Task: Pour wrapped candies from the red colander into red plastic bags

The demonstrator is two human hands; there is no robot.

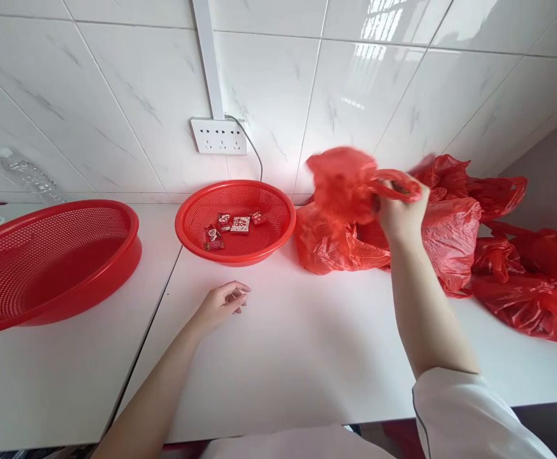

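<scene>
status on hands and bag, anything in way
Right hand gripping red bag, midair. Left hand loosely curled, seemingly empty. Other bags close by; nothing clearly blocking.

On my feed I make out a short white sleeve (474, 414) at the near edge of the white table (283, 357), a thin dark line (420, 421) running down from its hem. At that same edge I see a pale shirt front (302, 444), plain-looking. Over the table, left hand (221, 299) and right hand (403, 213) are ungloved.
</scene>
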